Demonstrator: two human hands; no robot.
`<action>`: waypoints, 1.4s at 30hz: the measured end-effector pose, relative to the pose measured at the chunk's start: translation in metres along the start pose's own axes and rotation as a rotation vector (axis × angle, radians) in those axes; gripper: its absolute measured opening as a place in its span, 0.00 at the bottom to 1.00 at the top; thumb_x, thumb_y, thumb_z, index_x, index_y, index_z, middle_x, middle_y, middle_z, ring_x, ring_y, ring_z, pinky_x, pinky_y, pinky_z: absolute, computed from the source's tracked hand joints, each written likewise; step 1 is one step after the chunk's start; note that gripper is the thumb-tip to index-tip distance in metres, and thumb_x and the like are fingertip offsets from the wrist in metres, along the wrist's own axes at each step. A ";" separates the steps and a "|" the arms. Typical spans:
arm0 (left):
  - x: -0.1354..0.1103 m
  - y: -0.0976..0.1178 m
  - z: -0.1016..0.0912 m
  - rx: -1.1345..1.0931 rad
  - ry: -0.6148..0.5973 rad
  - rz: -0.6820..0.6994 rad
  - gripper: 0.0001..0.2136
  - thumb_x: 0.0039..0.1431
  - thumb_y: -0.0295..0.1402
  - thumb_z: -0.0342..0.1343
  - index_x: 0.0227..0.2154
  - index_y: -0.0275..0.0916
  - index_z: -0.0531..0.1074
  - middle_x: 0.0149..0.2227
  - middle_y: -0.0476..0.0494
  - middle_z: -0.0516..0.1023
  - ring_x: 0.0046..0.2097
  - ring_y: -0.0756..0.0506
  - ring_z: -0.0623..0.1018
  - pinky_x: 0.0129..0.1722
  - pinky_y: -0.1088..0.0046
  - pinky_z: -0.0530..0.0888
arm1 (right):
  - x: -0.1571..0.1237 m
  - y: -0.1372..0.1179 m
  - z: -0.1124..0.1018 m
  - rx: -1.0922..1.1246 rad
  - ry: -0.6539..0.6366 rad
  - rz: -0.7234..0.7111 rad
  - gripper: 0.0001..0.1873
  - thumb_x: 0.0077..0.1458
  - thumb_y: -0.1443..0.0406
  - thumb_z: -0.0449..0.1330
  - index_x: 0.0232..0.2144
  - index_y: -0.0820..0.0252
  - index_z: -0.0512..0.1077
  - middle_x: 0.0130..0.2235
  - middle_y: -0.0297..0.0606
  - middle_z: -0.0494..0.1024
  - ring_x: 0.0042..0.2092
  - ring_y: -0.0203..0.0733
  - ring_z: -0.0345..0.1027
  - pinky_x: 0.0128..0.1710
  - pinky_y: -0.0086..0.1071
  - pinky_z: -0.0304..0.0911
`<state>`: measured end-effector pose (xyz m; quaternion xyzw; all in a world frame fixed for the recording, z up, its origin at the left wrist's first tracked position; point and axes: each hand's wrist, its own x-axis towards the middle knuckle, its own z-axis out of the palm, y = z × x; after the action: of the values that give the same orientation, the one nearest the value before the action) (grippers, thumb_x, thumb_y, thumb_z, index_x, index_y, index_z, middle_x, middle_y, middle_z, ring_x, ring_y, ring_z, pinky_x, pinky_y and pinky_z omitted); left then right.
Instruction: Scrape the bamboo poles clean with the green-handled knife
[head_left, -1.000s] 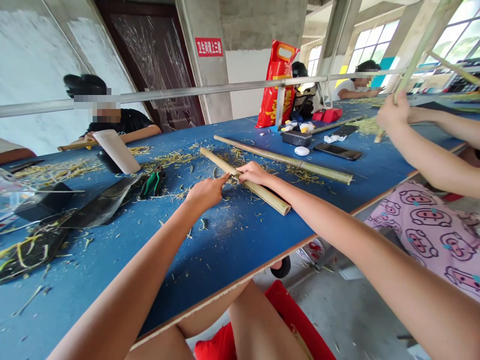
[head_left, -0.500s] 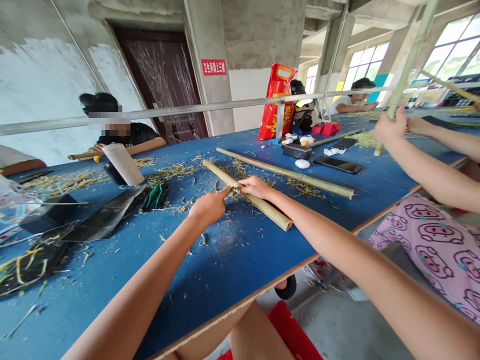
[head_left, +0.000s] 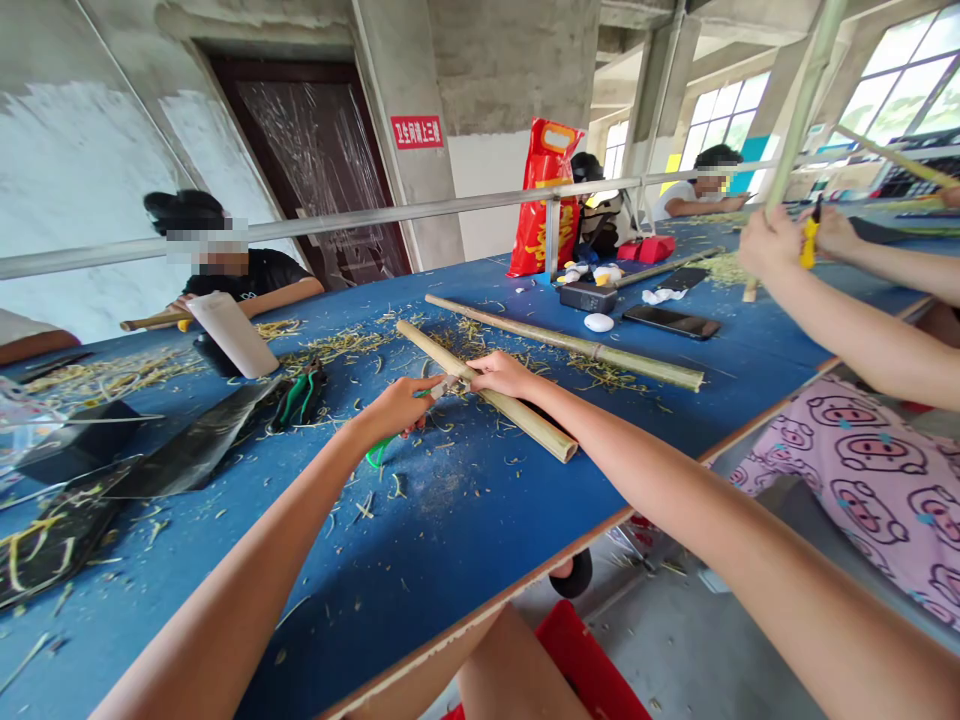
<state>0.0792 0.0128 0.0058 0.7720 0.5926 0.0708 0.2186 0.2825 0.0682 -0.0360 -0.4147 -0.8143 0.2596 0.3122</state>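
Observation:
A pale bamboo pole (head_left: 529, 425) lies slanting on the blue table. My right hand (head_left: 501, 373) is closed around it near its middle. In my left hand (head_left: 405, 405), the fingers wrap a green-handled metal tool (head_left: 444, 387). Its grey metal end meets the bamboo just beside my right fingers; green handle also shows below my palm. My grip hides most of the tool, so its exact kind is unclear. Fine bamboo shavings (head_left: 341, 342) lie around the pole. A second, longer bamboo pole (head_left: 637, 367) rests behind it.
Green-handled pliers (head_left: 298, 397) and a dark sheet (head_left: 199, 450) lie left, near a white cup (head_left: 234, 335). A phone (head_left: 671, 321) and black case (head_left: 589, 297) lie behind the poles. At right, a co-worker's hands (head_left: 769, 240) hold upright bamboo and a yellow-handled tool.
My left hand has shifted slightly left, and the green-handled tool now shows in it. My right hand stays on the bamboo. The co-worker's yellow-handled tool has come into sight.

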 end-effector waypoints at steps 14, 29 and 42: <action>-0.015 0.002 -0.007 0.547 0.201 0.037 0.23 0.59 0.37 0.37 0.58 0.53 0.53 0.31 0.47 0.76 0.27 0.49 0.73 0.27 0.77 0.66 | 0.001 0.005 -0.001 0.032 -0.016 0.016 0.14 0.43 0.61 0.57 0.33 0.59 0.76 0.23 0.29 0.70 0.28 0.35 0.61 0.28 0.26 0.49; -0.009 0.004 0.010 0.791 0.220 0.033 0.24 0.61 0.37 0.30 0.61 0.53 0.39 0.37 0.43 0.77 0.35 0.43 0.76 0.30 0.72 0.68 | 0.004 0.007 0.001 0.019 -0.020 0.019 0.14 0.42 0.60 0.57 0.31 0.58 0.76 0.20 0.28 0.67 0.27 0.35 0.60 0.27 0.26 0.48; -0.012 0.008 0.009 0.776 0.223 0.033 0.24 0.61 0.36 0.31 0.60 0.55 0.42 0.37 0.44 0.77 0.36 0.43 0.76 0.31 0.71 0.68 | 0.002 0.006 0.001 0.020 -0.025 0.044 0.14 0.41 0.60 0.57 0.31 0.58 0.76 0.20 0.28 0.69 0.27 0.36 0.61 0.27 0.26 0.49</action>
<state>0.0864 -0.0022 0.0024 0.7943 0.5829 -0.0713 -0.1558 0.2838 0.0726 -0.0398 -0.4262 -0.8062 0.2798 0.3001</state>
